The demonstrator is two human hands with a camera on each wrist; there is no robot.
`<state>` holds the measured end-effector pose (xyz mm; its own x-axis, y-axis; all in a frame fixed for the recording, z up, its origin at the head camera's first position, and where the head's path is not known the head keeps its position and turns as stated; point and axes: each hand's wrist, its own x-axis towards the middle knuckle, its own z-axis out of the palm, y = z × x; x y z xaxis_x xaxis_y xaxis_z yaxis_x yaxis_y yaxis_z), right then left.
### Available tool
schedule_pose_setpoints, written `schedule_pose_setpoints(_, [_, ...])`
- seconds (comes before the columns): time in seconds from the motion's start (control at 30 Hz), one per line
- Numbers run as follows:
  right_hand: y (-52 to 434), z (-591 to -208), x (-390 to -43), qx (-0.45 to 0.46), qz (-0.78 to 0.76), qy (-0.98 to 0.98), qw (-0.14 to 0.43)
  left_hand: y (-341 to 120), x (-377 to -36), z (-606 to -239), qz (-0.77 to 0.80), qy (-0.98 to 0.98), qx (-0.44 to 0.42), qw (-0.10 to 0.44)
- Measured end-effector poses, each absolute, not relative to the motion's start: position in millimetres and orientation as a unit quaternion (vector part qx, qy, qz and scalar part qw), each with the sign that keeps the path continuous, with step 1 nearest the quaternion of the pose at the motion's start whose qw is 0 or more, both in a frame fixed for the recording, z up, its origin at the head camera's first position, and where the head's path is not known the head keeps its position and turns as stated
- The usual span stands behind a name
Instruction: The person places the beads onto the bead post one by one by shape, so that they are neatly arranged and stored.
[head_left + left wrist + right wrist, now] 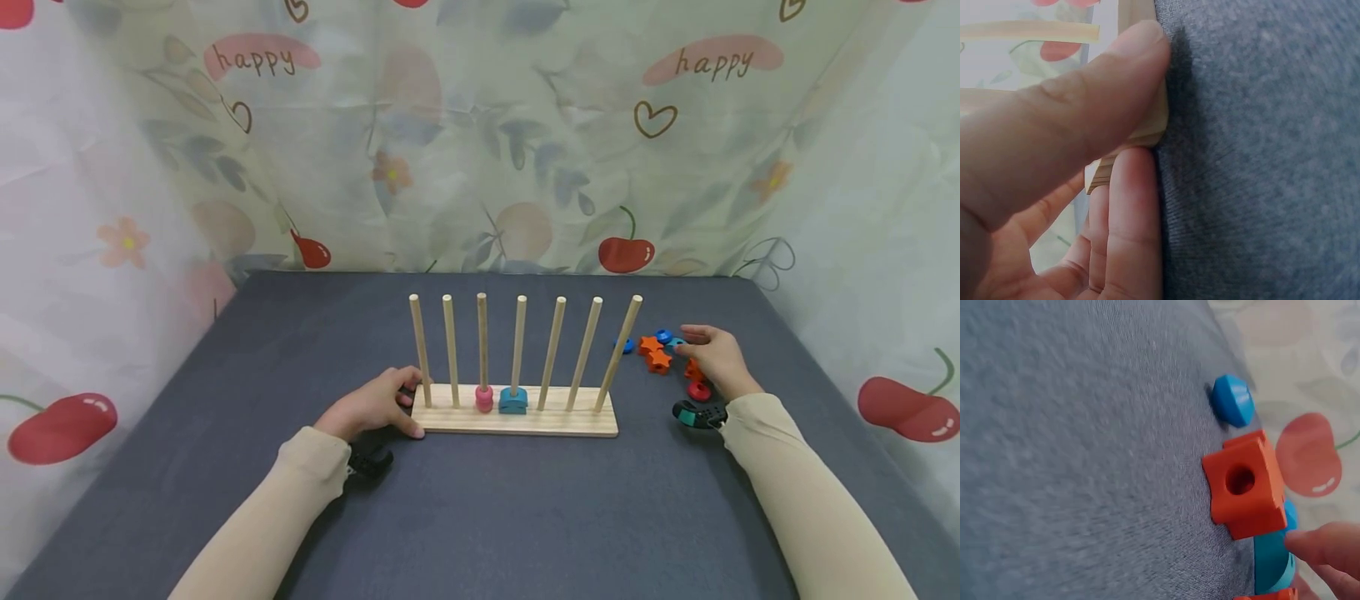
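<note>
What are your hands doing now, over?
Left hand grips the peg board end. Right hand fingertips touch a teal bead in the loose pile. Nothing blocks the pegs.

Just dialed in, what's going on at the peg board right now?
A person's left hand grips the left end of the wooden peg board. Two pegs carry pieces: a pink bead and a blue block. The right hand reaches into the loose orange and blue pieces on the gray table, a fingertip touching a blue one.
</note>
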<state>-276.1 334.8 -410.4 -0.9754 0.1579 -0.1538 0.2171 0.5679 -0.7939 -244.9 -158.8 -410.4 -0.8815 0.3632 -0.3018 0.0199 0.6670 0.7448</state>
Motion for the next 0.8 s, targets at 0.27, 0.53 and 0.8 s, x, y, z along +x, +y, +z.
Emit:
schedule_pose_setpoints(0.27, [339.0,-412.6,-285.2,0.101,-0.42,0.901,0.047,-158.9,-245.1,-410.0,0.396,0.885,0.115,0.216])
schedule_pose_setpoints(0.53, [338.4,-413.3,-287.8,0.118,-0.387,0.913,0.057,-158.7,-243.6,-407.9,0.397,0.885,0.118,0.213])
schedule_pose_setpoints(0.8, [337.8,-407.5,-280.3,0.133,-0.402,0.905,0.051,-159.1,-244.1,-409.5,0.394,0.886,0.118,0.213])
